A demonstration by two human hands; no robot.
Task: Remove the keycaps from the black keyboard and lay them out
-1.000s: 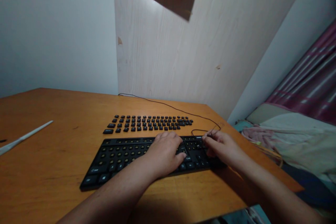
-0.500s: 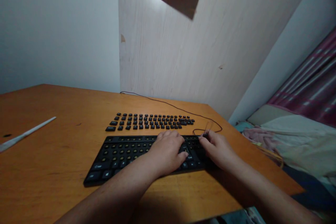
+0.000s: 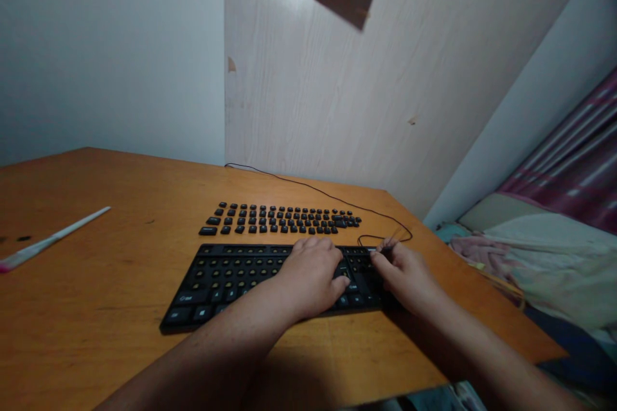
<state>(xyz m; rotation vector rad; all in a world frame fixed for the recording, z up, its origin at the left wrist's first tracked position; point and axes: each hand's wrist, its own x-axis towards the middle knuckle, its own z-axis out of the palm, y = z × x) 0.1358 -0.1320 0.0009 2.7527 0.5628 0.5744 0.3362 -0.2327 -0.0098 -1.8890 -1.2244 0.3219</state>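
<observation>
The long black plastic keyboard (image 3: pixel 226 266) lies flat on the orange-brown wooden table (image 3: pixel 135 192), beneath both hands. The bare left hand (image 3: pixel 313 273) rests palm down across its middle-right part, fingers over the upper rows, the thumb spread apart from them and reaching toward the right. The bare right hand (image 3: pixel 402 270) is at the keyboard's right end, thumb and index finger brought close together above the number-pad area, around a thin wire-like tool (image 3: pixel 395 235) whose ends stick up past the fingertips; how firmly they pinch it is hard to tell. Small raised mounts show on the keyboard where caps are off, while its lower-left keys have theirs. Just beyond its far edge, loose black plastic keycaps (image 3: pixel 274 221) lie in rows on the table. No container shows.
</observation>
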